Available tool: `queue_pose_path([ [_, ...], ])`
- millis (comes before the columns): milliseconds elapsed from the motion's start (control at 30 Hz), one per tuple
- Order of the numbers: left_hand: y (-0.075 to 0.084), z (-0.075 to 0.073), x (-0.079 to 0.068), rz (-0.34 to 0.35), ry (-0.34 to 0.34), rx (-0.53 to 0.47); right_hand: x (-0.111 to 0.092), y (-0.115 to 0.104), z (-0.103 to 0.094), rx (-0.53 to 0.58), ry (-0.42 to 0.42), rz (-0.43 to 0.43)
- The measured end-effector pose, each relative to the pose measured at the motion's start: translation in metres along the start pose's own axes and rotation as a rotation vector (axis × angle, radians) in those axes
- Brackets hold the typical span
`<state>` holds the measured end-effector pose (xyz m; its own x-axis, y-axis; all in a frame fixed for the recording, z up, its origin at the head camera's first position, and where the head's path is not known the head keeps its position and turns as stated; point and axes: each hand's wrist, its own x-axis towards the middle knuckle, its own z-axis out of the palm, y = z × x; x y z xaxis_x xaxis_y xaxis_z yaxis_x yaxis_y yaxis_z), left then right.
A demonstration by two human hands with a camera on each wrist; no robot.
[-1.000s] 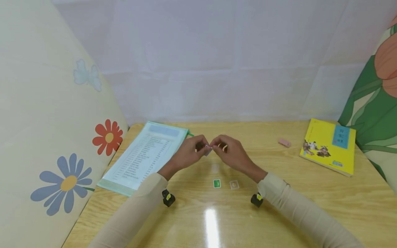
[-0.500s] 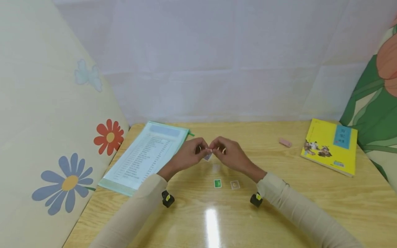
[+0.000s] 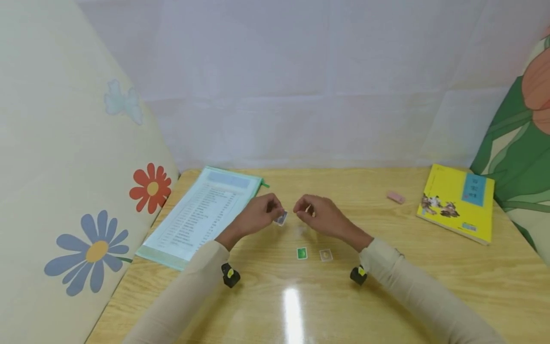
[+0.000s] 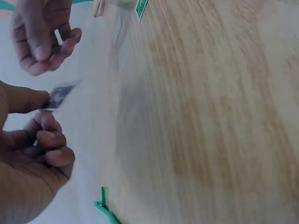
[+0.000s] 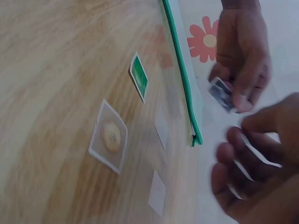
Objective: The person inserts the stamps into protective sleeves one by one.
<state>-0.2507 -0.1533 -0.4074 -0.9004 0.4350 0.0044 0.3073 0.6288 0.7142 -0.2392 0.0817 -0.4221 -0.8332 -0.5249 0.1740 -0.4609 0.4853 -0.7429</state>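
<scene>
My left hand (image 3: 258,213) pinches a small dark stamp (image 3: 281,218) with a white border between thumb and finger, above the table. In the left wrist view the stamp (image 4: 60,96) tilts out from the fingertips, slightly blurred. Just to its right, my right hand (image 3: 320,213) hovers apart from it with loosely bent fingers; nothing shows between them in the right wrist view, where the hand (image 5: 261,163) is blurred. On the table nearer me lie a green stamp (image 3: 302,253) and, beside it, a beige stamp (image 3: 326,255) with a serrated edge.
A pale green-edged folder (image 3: 199,215) with printed lines lies at left. At right are a yellow book (image 3: 457,205) and a small pink block (image 3: 396,197). Two pale flat patches, one a pale patch (image 5: 157,192), show near the stamps; whether paper or reflection, I cannot tell.
Both hands were together at the dark stamp; now they have parted. The left hand has drawn slightly left with the stamp, and the right hand has come off it to the right.
</scene>
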Motion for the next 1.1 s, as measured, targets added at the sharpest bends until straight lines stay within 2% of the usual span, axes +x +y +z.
queue_pose_path([
  [167, -0.014, 0.006, 0.0, -0.147, -0.031, 0.091, -0.006, -0.001, 0.001, -0.197, -0.261, 0.047],
  [267, -0.019, 0.011, 0.001, -0.19, -0.046, 0.213, -0.01, -0.005, 0.005, -0.309, -0.349, 0.049],
  [433, -0.019, 0.017, 0.002, -0.199, -0.074, 0.376, -0.015, -0.012, 0.012, -0.426, -0.409, 0.064],
  [667, -0.01, 0.018, 0.0, -0.207, -0.107, 0.371, -0.017, -0.015, 0.018, -0.488, -0.426, 0.077],
  [967, -0.004, 0.018, 0.0, -0.126, -0.129, 0.4, -0.019, -0.015, 0.02, -0.541, -0.425, 0.029],
  [1033, -0.002, 0.021, 0.002, -0.071, -0.13, 0.418, -0.019, -0.015, 0.019, -0.544, -0.43, 0.017],
  [1100, -0.002, 0.025, 0.004, 0.016, -0.138, 0.449, -0.02, -0.015, 0.019, -0.551, -0.438, 0.003],
])
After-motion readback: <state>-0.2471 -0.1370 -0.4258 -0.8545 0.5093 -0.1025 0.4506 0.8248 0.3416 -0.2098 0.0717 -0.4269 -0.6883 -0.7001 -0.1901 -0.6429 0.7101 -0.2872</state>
